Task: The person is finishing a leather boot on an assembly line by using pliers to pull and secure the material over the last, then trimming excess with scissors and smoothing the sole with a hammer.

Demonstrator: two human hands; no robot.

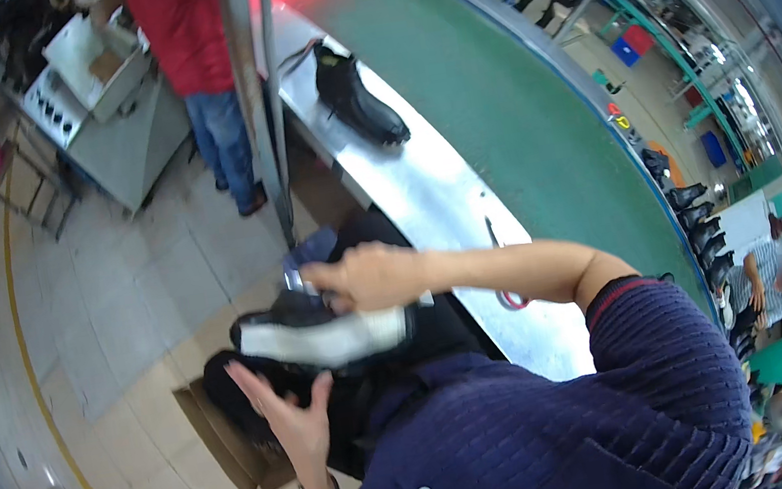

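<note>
A black shoe (265, 314) with a pale white sole (335, 340) lies across my lap, sole facing up and smeared by motion. Just above it, my right hand (375, 275) is closed with its fingers curled. By those fingers shows a small pale, shiny strip (293, 277); I cannot make out what the hand grips. My left hand (290, 416) is at the near left of the shoe, fingers stretched and thumb apart. Whether it touches the shoe is unclear.
On the metal ledge (431, 173) to the right lie another black shoe (354, 98) and red-handled scissors (510, 295). Beyond runs a green conveyor belt (502, 106). A metal post (255, 93) stands ahead, a person in red (183, 33) behind it. A cardboard box (225, 451) sits lower left.
</note>
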